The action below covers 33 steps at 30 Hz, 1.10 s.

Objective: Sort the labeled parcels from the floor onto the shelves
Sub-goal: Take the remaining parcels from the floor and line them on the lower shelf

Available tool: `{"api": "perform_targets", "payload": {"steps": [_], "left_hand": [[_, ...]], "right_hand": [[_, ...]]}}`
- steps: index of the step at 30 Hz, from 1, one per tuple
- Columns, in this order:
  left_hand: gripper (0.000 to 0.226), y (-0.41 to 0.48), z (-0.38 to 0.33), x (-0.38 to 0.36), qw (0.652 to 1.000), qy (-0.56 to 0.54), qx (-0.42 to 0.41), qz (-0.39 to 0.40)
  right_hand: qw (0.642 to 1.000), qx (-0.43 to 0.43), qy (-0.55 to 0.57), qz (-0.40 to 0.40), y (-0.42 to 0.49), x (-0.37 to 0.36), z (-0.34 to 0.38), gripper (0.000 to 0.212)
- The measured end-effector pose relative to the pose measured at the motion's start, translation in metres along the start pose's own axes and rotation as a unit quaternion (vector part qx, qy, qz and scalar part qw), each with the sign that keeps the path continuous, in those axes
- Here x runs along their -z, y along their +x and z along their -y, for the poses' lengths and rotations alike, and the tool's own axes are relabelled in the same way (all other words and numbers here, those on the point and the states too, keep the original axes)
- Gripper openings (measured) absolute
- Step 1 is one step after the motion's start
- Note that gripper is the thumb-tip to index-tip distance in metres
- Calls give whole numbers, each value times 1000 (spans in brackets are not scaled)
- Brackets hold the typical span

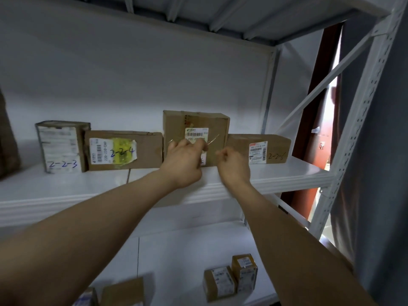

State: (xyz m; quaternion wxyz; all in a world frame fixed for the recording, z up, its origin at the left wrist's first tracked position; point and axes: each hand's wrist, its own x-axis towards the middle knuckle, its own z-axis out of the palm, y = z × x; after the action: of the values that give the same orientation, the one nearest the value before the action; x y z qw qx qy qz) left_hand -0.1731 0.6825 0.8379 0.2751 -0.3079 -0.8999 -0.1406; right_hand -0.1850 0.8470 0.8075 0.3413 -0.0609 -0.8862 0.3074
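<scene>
Head view: tall parcel [217, 127] stands on mid shelf [293, 172], w/ 3 other parcels [125, 150] in its row. L grip [184, 165] at its 6 o'clock, fingertips on its label [196, 131]; blurred, can't tell if pinching. R grip [234, 166] at its 5 o'clock, loosely curled, empty. Lower shelf [176, 250]: 2 small boxes [218, 283] at 5 o'clock.

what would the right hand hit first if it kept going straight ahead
Probably the lower right front of the middle box; the right hand looks close to it, though depth is unclear.
</scene>
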Motion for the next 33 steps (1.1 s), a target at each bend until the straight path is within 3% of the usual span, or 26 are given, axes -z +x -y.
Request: {"api": "perform_targets", "payload": {"steps": [6,11,14,19,23,26,29,33], "left_hand": [[24,-77,48,26,999,18,-10,26],[22,-182,105,57,999,-29,-21,-21],[16,-261,150,70,999,-33,-23,-8],[16,-383,224,82,999,-16,43,15],[10,-474,269,68,988,-36,127,83],[14,-533,295,46,956,-92,225,164],[11,-590,313,10,888,-115,354,270],[18,-655,321,-51,797,-172,489,310]], "right_hand": [[999,28,5,33,-61,-25,67,43],[980,158,103,63,-132,-71,138,47],[965,214,127,83,-183,-109,181,49],[927,325,130,136,-277,-173,237,49],[907,333,106,234,-356,-232,252,47],[895,283,86,334,-410,-287,240,45],[864,187,33,465,-459,-340,214,48],[810,65,27,582,-514,-404,169,33]]}}
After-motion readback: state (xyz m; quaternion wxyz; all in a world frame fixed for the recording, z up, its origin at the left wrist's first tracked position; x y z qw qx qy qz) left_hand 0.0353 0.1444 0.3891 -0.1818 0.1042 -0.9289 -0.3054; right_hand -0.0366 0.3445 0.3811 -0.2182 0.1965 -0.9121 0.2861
